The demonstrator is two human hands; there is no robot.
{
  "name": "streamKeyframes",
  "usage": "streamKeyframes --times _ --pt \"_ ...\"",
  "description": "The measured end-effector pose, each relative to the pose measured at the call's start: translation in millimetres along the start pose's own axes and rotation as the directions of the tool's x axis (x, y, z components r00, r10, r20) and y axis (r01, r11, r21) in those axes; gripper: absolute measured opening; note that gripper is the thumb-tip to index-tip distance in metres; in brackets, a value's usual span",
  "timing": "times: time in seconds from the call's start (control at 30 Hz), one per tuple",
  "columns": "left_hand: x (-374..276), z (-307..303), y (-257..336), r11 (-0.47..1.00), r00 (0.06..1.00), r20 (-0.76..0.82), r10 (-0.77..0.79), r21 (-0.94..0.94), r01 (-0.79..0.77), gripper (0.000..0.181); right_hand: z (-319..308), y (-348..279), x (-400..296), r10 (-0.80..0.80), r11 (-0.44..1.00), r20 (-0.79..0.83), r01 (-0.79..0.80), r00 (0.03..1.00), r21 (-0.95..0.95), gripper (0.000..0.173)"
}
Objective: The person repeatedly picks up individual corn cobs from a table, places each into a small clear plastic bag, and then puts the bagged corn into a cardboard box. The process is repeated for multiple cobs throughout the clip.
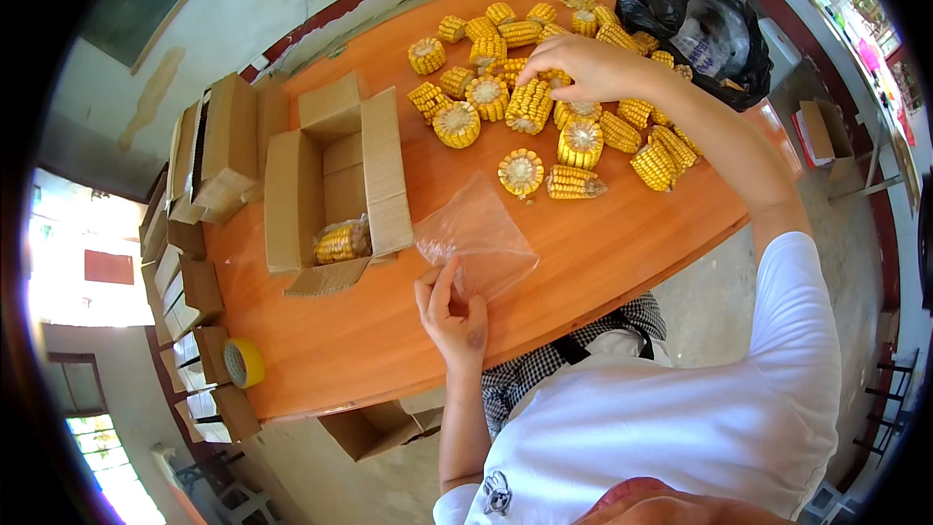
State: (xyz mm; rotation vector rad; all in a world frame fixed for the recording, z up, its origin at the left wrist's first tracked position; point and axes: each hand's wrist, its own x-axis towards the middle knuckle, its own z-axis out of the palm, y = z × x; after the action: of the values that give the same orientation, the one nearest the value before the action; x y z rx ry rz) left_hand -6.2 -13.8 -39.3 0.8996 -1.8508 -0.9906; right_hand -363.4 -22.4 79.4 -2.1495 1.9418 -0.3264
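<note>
My left hand (453,317) pinches the edge of a clear plastic bag (485,226) between its fingers and thumb; the bag lies flat on the orange wooden table (350,343). Across the table, my right hand (583,67) has its fingertips and thumb around a cut piece of corn on the cob (530,109). Several more corn pieces (457,124) are spread about it, some standing on their cut ends. To the left stands an open cardboard box (390,168), with a bagged corn piece (339,244) at its near end.
A black plastic bag (656,4) sits at the table's far right corner. Along the left edge are several cardboard boxes (229,138) and a roll of yellow tape (244,363). Another open carton (372,426) is below the table's near edge.
</note>
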Motion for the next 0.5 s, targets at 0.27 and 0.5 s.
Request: streamKeyframes --times 0.27,0.5 --pt "0 0 -1 0.999 1.000 0.006 -0.030 -0.016 0.030 0.056 17 -1 17 0.071 0.997 0.159 -0.068 0.985 -0.022 0.048" --pt "-1 -1 -7 1.000 1.000 -0.012 -0.005 0.002 0.005 0.054 31 -8 23 -0.022 0.968 0.040 0.032 0.999 -0.248 0.049"
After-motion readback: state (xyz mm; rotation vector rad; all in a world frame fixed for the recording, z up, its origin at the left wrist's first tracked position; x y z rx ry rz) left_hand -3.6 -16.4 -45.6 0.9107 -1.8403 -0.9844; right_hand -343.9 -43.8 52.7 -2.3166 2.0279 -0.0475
